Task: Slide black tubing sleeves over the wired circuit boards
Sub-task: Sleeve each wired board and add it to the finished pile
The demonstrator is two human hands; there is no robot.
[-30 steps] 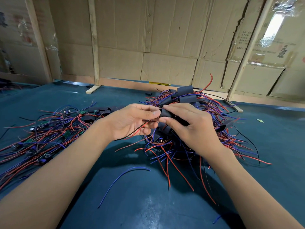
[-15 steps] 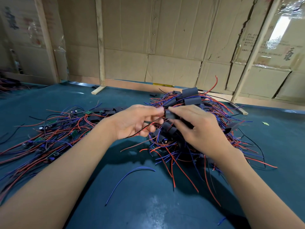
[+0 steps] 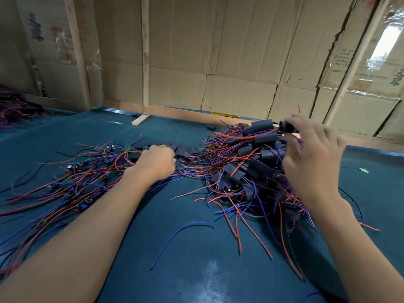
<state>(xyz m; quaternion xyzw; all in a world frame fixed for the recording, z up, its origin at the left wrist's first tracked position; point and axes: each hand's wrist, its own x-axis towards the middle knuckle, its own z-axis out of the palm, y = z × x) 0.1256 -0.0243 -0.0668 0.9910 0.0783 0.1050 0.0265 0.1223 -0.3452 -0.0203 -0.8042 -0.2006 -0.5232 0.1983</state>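
Note:
My right hand (image 3: 312, 165) is raised over the right heap and pinches a black-sleeved board (image 3: 286, 127) at its fingertips, blurred by motion. Below it lies the heap of sleeved boards (image 3: 258, 162) with red and blue wires sticking out. My left hand (image 3: 156, 162) reaches down, fingers curled, at the edge of the flat empty black sleeves (image 3: 185, 149). Its fingertips are hidden, so what it holds does not show. Bare green wired boards (image 3: 83, 171) spread out to its left.
A loose blue wire (image 3: 181, 230) lies on the teal mat (image 3: 175, 270) between my forearms. A wooden block (image 3: 140, 120) sits at the back edge against the cardboard wall (image 3: 218, 62). Another wire pile (image 3: 15, 108) lies far left, and a green scrap (image 3: 363, 170) at the right.
My hands have parted. The right hand carried the sleeved board up and right over the heap. The left hand let go and moved left to the empty sleeves.

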